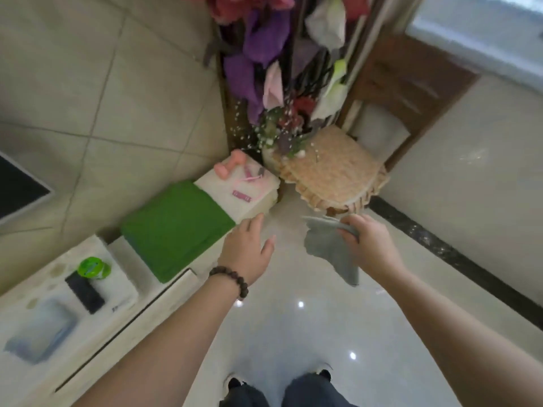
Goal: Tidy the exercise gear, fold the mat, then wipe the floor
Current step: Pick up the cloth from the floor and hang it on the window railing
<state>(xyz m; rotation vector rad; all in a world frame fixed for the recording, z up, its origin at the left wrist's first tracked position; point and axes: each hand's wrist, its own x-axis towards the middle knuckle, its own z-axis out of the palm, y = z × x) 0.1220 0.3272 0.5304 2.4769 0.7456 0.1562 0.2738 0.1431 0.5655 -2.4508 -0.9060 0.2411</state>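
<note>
With the green mat (176,227) folded on the surface (97,342), the right hand (371,243) grips a gray cloth (332,248), left hand (245,249) loose and empty; floor (308,333) wiping looks next, so crouch down.

No text, label, brand, number or sign can be read anywhere in the head view. A small pink tag (241,196) on the white block (258,198) at centre carries marks, but they are too blurred to make out. The white box (117,295) at near left has a dark smudge of print on its near edge, also illegible. The green lid (93,267) on that box shows a pale pattern with no letters that can be told. The dark screen (17,189) at far left shows nothing.
</note>
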